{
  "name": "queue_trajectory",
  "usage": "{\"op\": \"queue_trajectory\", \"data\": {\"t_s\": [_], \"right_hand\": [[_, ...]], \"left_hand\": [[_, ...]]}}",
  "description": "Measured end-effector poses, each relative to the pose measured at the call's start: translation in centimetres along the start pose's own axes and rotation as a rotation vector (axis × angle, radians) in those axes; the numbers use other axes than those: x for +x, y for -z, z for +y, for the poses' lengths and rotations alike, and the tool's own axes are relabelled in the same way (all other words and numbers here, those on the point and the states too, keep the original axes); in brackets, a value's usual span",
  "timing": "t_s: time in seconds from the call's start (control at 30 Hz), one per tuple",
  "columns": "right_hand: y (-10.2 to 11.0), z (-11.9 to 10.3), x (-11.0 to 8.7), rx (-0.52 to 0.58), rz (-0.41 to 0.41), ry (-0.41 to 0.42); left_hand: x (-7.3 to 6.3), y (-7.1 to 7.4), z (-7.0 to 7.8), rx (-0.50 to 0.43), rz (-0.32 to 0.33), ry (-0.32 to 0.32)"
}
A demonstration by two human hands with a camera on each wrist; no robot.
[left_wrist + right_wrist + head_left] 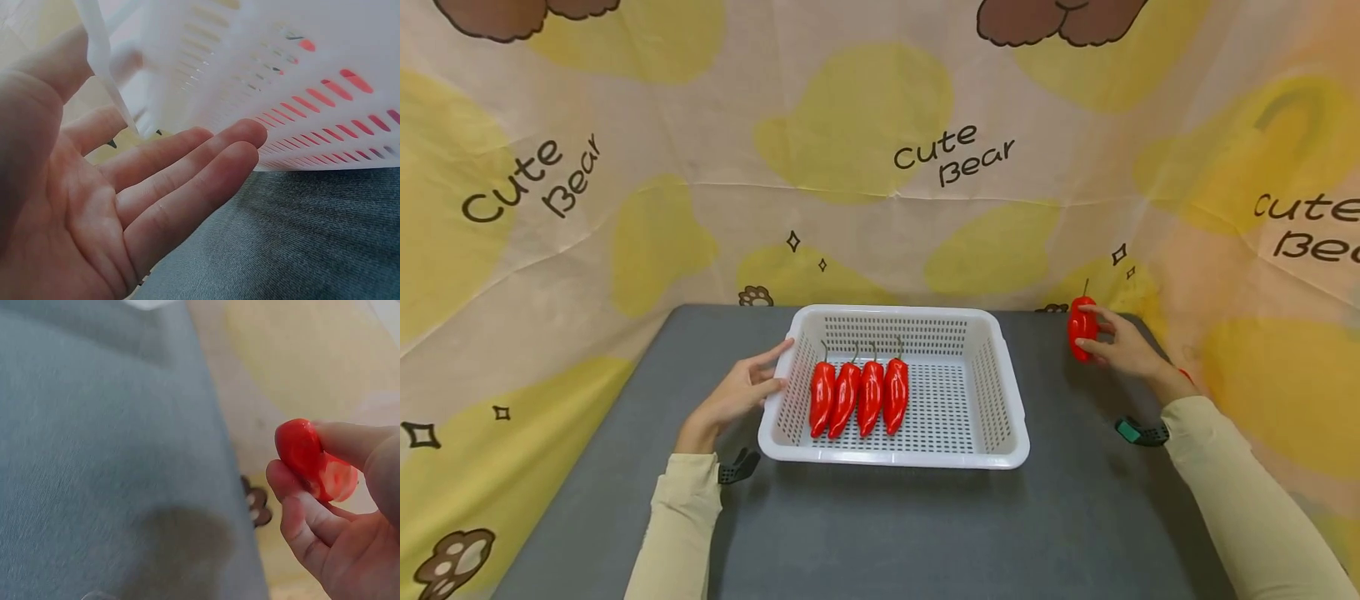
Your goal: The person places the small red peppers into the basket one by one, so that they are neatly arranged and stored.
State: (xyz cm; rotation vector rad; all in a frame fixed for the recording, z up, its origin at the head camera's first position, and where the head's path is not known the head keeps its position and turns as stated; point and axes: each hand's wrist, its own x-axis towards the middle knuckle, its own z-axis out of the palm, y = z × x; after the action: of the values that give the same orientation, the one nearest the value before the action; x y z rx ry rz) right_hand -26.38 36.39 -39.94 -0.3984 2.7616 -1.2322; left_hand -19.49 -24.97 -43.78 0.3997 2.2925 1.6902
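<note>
My right hand [1123, 346] pinches a red chili pepper [1081, 329] between thumb and fingers, above the far right of the table. Its thin stem points up. In the right wrist view the pepper [303, 450] shows from its rounded end. My left hand [741, 392] holds the left rim of a white perforated plastic basket [895, 457]. Thumb and index finger lie over the rim, while the other fingers [206, 178] stretch along the outer wall. Inside the basket, several red chili peppers [870, 398] lie side by side at the left, stems toward the back.
The basket stands on a dark grey table [880, 533]. A printed cloth [850, 167] with "Cute Bear" lettering hangs behind and along both sides. A bit of something red [1186, 376] peeks out behind my right wrist.
</note>
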Motion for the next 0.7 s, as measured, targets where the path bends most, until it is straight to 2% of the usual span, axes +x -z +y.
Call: {"op": "queue_trajectory", "data": {"t_s": [0.23, 0.47, 0.7], "right_hand": [[-0.4, -2.9, 0.3, 0.028, 0.013, 0.061], [-1.0, -5.6, 0.9, 0.068, -0.032, 0.110], [-1.5, -7.7, 0.9, 0.085, -0.039, 0.146]], "left_hand": [[-0.2, 0.1, -0.2, -0.024, -0.014, -0.012], [-0.1, 0.1, -0.1, -0.015, -0.003, -0.025], [-0.1, 0.0, 0.2, -0.007, 0.002, -0.033]]}}
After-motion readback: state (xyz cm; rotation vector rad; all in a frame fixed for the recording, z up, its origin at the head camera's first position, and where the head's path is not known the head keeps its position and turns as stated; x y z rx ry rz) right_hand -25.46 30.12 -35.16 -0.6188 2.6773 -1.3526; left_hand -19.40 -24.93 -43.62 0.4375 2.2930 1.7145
